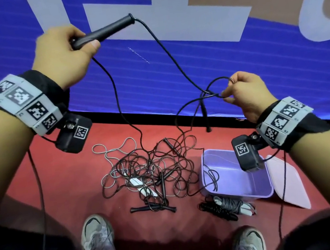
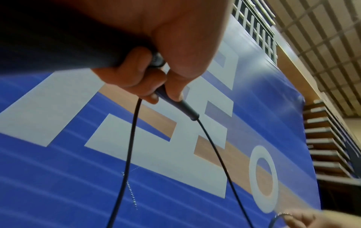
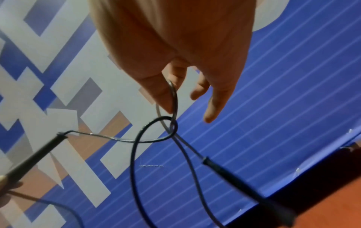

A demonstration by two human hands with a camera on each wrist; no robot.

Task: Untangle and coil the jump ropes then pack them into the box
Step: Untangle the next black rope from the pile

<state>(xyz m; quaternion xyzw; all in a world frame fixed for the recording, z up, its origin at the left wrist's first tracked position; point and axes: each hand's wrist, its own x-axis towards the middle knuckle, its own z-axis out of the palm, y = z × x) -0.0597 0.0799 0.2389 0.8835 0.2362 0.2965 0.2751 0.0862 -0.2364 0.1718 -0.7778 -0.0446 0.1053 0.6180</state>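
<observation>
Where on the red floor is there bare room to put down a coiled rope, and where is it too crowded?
Bare floor lies left of the tangled ropes, up to the blue banner. The purple box holds only a strand of rope. It is crowded between the tangle and the box, and in front of the box, where a coiled bundle lies.

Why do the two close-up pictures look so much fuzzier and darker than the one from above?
Head view: evenly lit and fairly sharp, though the wide lens bends the banner edges. Left wrist view: the left hand sits close to the lens, shadowed and soft, with the black handle it grips slightly blurred. Right wrist view: the right hand is dim and the pinched black rope is smeared.
</observation>
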